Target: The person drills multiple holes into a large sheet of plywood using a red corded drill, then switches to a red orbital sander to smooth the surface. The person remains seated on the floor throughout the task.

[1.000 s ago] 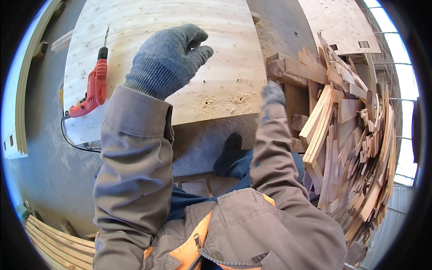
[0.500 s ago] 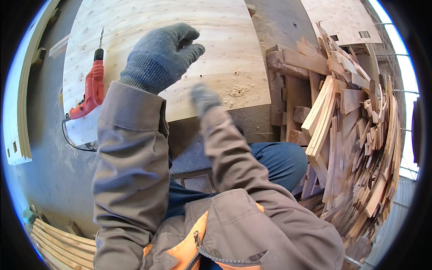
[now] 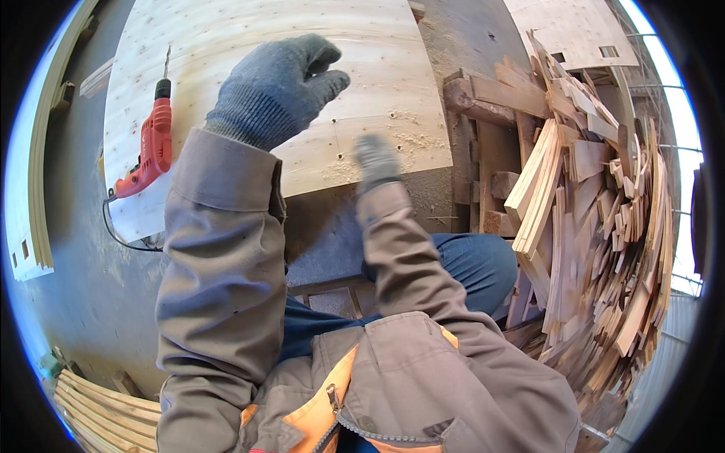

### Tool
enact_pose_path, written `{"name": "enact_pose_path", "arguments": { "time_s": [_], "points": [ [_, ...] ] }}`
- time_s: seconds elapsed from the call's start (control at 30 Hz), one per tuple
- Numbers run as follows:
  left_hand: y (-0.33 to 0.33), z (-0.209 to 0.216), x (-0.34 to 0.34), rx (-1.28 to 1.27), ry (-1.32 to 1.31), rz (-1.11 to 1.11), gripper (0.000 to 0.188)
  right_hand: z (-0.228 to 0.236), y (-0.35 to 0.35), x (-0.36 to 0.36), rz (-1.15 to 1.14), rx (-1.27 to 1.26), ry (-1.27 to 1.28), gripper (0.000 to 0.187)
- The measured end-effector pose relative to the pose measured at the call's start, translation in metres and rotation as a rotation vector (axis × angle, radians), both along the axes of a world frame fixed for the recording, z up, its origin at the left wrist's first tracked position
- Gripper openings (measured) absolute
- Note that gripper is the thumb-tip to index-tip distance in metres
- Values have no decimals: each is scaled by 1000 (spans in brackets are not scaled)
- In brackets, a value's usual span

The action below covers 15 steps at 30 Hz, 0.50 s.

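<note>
A pale plywood sheet lies in front of me, with several small drilled holes and wood shavings near its right-hand near corner. Above the sheet hovers my left hand in a blue-grey knitted glove. Its fingers curl toward the thumb with a gap between them, and nothing shows there. My right hand, in a paler grey glove, is over the near edge beside the holes and shavings. Motion blurs it, so its fingers cannot be made out. A red corded power drill with a long bit rests on the sheet's left side.
A large heap of thin wood offcuts piles up on the right, next to rough timber blocks. Another sheet with cut openings is at the far right. Stacked boards lie at lower left. The drill's cord trails off the sheet.
My right hand has swung to the right along the sheet's near edge, toward the shavings. My left hand has barely shifted. The drill has stayed in place.
</note>
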State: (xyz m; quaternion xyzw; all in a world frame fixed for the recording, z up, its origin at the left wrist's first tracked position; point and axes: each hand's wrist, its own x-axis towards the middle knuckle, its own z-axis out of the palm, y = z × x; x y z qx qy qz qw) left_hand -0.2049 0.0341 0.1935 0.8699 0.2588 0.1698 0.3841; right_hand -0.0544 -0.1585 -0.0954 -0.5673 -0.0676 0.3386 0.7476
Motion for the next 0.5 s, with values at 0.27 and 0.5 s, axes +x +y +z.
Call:
{"name": "enact_pose_path", "arguments": {
  "time_s": [0.27,0.5],
  "points": [
    [4,-3,2,-62,39,-12,44,31,56,-156,464,-299,26,63],
    [4,-4,2,-3,-6,-8,47,-33,-7,-5,71,-25,198,28]
  ]
}}
